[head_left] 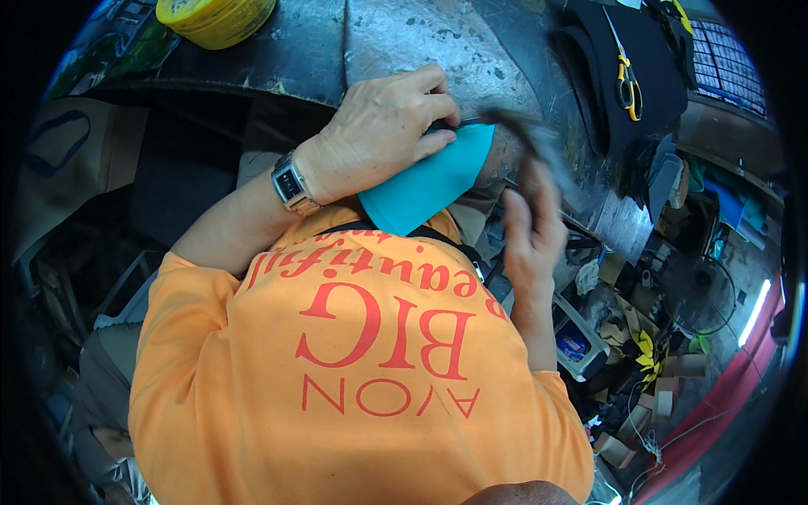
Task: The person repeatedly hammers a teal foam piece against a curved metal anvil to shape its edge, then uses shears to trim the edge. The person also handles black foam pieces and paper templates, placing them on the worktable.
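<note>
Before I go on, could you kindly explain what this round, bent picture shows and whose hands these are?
There is no machine here, only a person working with bare hands. The single picture comes from a wide fisheye camera worn on that person's head, looking down, which is why straight edges curve toward the rim. The orange shirt fills the lower part. The left hand, with a wristwatch, presses a teal sheet onto a worn dark metal bench and seems to pinch a thin dark tool at the sheet's edge. The right hand grips a hammer, blurred by motion. On the bench lie a yellow tape roll at the top left and, at the top right, yellow-handled scissors on black sheets. Clutter lies on the floor to the right.
</note>
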`<state>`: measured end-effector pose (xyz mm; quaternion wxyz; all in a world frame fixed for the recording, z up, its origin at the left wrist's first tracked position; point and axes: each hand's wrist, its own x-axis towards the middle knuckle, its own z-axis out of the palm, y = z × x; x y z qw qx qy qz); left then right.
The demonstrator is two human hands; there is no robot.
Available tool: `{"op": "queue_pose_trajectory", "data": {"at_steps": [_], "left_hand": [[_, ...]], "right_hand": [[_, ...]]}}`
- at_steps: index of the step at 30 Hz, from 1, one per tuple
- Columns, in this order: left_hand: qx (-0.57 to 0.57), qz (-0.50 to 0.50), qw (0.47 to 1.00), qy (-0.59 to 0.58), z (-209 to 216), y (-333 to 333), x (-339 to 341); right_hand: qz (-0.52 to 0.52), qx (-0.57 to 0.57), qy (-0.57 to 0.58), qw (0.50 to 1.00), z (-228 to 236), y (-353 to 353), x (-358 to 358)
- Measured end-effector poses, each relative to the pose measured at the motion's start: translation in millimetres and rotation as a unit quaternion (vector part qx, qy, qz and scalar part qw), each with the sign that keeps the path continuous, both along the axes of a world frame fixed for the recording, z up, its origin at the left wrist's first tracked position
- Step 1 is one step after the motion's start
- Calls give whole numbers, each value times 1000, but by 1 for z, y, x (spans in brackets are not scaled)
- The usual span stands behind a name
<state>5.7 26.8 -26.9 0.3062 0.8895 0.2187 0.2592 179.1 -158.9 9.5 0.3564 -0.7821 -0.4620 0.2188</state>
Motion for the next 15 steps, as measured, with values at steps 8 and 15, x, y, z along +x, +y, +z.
{"op": "queue_pose_trajectory", "data": {"at_steps": [8,15], "left_hand": [[-38,7,999,-2,-1,-3,-5],[-19,-6,1000,6,-1,0,-4]], "right_hand": [[27,-59,17,998,-4,5,5],[29,-48,13,998,5,9,8]]}}
